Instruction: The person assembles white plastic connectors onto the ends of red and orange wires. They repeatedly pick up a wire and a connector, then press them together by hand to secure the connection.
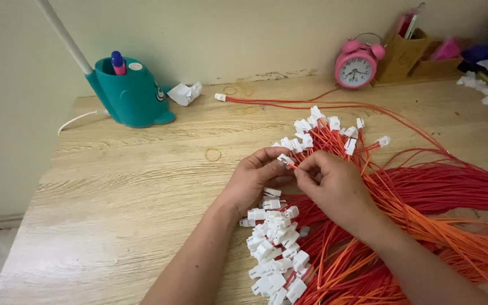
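left hand (253, 177): pinches white plug (285, 160) above desk (114, 186) | right hand (334, 183): fingers closed on red wire (292, 166) at plug | handling: likely light, limp wire, rigid plug; grip close to joint | wire bundle (425, 192) right

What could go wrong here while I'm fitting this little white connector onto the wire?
The white connector, pinched between left hand and right hand, could slip into the loose connector pile. The red wires lie tangled, so pulling one may drag others. The rubber band could get swept off.
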